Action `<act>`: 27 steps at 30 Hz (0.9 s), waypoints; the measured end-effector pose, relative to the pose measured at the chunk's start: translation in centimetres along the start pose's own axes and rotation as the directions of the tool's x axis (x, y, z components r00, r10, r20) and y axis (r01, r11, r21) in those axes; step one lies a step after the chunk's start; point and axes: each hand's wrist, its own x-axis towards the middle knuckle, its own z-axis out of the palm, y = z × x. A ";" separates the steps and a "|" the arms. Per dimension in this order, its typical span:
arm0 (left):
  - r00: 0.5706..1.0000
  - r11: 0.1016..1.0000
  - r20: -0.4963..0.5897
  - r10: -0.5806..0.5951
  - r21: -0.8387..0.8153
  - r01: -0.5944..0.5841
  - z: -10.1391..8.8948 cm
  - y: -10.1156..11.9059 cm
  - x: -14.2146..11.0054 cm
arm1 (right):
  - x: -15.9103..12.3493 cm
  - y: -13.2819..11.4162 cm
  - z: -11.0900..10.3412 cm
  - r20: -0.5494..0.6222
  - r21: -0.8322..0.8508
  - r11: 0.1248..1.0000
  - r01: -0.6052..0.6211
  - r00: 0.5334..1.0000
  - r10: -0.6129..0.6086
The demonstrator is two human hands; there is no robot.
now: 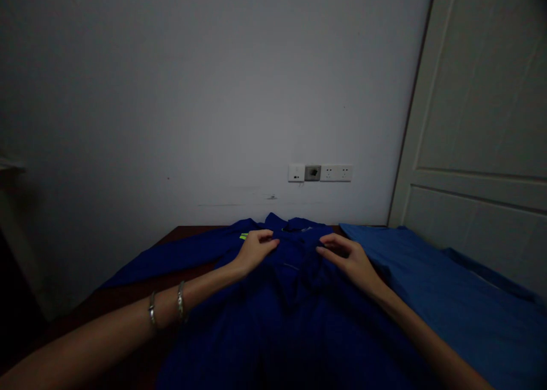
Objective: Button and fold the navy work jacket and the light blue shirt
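A dark blue long-sleeved garment [273, 304] with a collar lies spread out in front of me, its collar end toward the wall. One sleeve reaches out to the left, and a bright yellow-green mark shows near that shoulder. Over the left part of its chest is my left hand [257, 247], thumb and fingers a little apart, with nothing visible between them. My right hand [348, 256] is at the right of the chest, its thumb and fingertips also apart beside a raised fold. Whether the fingertips touch the cloth is hard to make out in the dim light.
A lighter blue cloth [427, 287] lies along the right side. The dark reddish table [171, 236] shows at the left and back edge, against a pale wall [213, 94] with a row of sockets [336, 173]. A panelled white door [478, 122] stands at the right.
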 end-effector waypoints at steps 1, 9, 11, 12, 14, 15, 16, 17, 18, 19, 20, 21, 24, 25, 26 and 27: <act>1.000 1.000 0.000 -0.011 -0.021 0.011 0.1 0.0 0.0 | 0.1 -0.1 0.0 0.009 0.005 1.000 -0.004 1.000 0.004; 0.982 0.996 0.178 -0.070 -0.044 0.079 1.4 0.7 -0.1 | 0.8 -1.7 0.8 0.070 -0.060 0.985 0.160 0.985 -0.156; 0.978 1.000 0.211 0.011 -0.024 -0.007 1.8 0.6 0.2 | 0.8 -2.2 1.0 0.130 -0.084 0.967 0.238 0.965 -0.227; 0.970 0.999 0.236 0.054 -0.020 -0.051 1.9 0.6 0.4 | 0.9 -2.3 1.2 0.159 -0.097 0.961 0.258 0.957 -0.241; 0.950 0.991 0.286 0.124 0.007 -0.132 2.1 0.5 0.9 | 1.1 -2.4 1.3 0.197 -0.117 0.952 0.282 0.946 -0.256; 0.948 0.985 0.282 0.149 0.042 -0.168 2.2 0.6 1.2 | 1.3 -2.3 1.4 0.198 -0.127 0.947 0.294 0.943 -0.267; 0.953 0.976 0.248 0.172 0.088 -0.198 2.2 0.7 1.4 | 1.6 -2.1 1.3 0.183 -0.143 0.941 0.307 0.943 -0.279; 0.963 0.964 0.184 0.199 0.138 -0.225 2.2 1.0 1.6 | 1.9 -1.8 1.3 0.156 -0.165 0.935 0.315 0.944 -0.291; 0.967 0.949 0.096 0.236 0.190 -0.250 2.1 1.3 1.8 | 2.2 -1.5 1.2 0.118 -0.191 0.929 0.317 0.947 -0.299; 0.959 0.931 0.001 0.282 0.242 -0.274 2.0 1.7 1.9 | 2.6 -1.2 1.0 0.072 -0.218 0.925 0.310 0.951 -0.301; 0.940 0.911 -0.082 0.332 0.288 -0.296 2.0 2.1 1.9 | 3.1 -0.9 0.7 0.016 -0.244 0.923 0.296 0.953 -0.301; 0.917 0.890 -0.130 0.377 0.325 -0.320 2.1 2.5 2.0 | 3.7 -0.6 0.4 -0.046 -0.268 0.923 0.278 0.953 -0.300; 0.898 0.845 -0.067 0.434 0.376 -0.381 3.0 3.5 2.2 | 5.7 -0.5 -0.6 -0.230 -0.317 0.919 0.236 0.921 -0.316; 0.905 0.839 -0.002 0.426 0.374 -0.395 3.6 3.8 2.5 | 6.4 -0.8 -0.8 -0.282 -0.330 0.915 0.231 0.901 -0.329; 0.908 0.839 0.057 0.414 0.363 -0.405 4.2 4.0 3.0 | 7.2 -1.1 -1.1 -0.327 -0.343 0.911 0.230 0.880 -0.345; 0.911 0.847 0.090 0.403 0.340 -0.409 4.9 4.2 3.6 | 8.0 -1.6 -1.2 -0.361 -0.354 0.905 0.236 0.858 -0.365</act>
